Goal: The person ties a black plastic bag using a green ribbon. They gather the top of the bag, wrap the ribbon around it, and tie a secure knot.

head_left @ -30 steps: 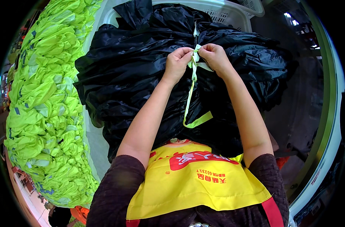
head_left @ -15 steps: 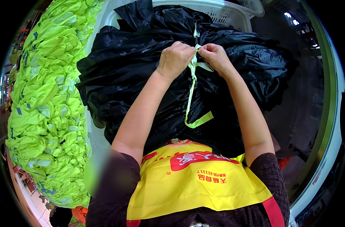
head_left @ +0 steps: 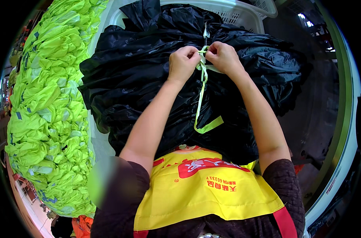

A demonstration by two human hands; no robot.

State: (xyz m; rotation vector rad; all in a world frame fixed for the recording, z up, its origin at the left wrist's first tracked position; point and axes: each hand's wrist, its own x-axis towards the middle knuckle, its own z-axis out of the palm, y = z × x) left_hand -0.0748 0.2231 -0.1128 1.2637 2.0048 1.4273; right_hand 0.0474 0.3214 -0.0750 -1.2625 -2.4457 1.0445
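Observation:
A big gathered bundle of shiny black fabric point(head_left: 141, 75) lies in front of me. Round its middle runs a pale yellow-green fabric strip point(head_left: 199, 107), twisted and knotted near the top, with a loose tail hanging toward me. My left hand point(head_left: 183, 63) pinches one short end of the strip just left of the knot. My right hand point(head_left: 223, 57) is closed on the other end, its fingertips partly hidden by the hand. A short length of strip stretches taut between the two hands, over the black fabric.
A tall heap of bright yellow-green garments point(head_left: 49, 115) stands along my left. Beneath and behind the black bundle is a white plastic basket point(head_left: 250, 20) with slotted walls. A green and white curved edge point(head_left: 343, 119) runs down the right side. I wear a yellow apron point(head_left: 204, 198).
My hands, close together at the knot before, have drawn slightly apart, stretching the strip's short ends sideways between them. The bundle and the hanging tail look nearly unmoved.

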